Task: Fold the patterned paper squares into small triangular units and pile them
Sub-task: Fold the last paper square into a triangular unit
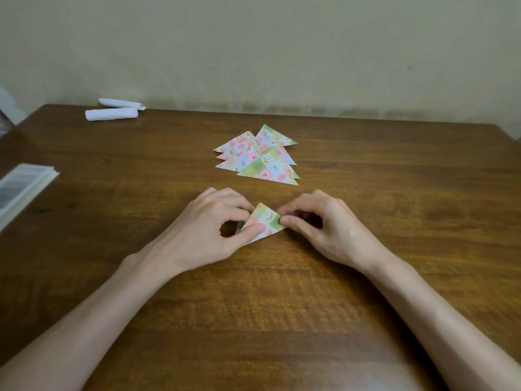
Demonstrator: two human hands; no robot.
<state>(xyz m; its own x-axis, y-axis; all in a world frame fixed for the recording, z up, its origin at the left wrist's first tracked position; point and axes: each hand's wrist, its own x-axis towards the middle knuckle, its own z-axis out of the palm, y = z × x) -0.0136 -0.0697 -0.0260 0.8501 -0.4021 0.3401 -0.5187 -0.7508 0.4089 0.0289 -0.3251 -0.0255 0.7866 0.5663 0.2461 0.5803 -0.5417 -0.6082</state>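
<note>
**Creasing a small unit with the edges at risk of slipping**

Both hands work one folded paper (266, 221), which sits low over the desk (394, 193) at its near middle, between the fingertips. The left hand (214, 221) pinches the paper's left part, thumb pressed on the patterned face and curled fingers at the upper edge. The right hand (318, 221) pinches the right corner between thumb and forefinger. Whether the paper lies flat on the wood or is lifted a little, I cannot tell.

The main hazard is misalignment. The piece is small and both grips sit close to its corners, so a slight twist of either hand would likely slide one layer over the other and set a crooked crease. Hard pressure from the left thumb could also dent the face or add a stray fold. A pull outward from both sides might open the flap already made.

The pile (262, 156) of finished triangles lies just beyond, toward the far middle, loosely fanned and overlapping. A careless drop or a nudge from a wrist would probably scatter it.

Two white rolls (112, 112) lie at the far left and a flat stack (22, 184) at the left edge, both well apart from the work.
</note>
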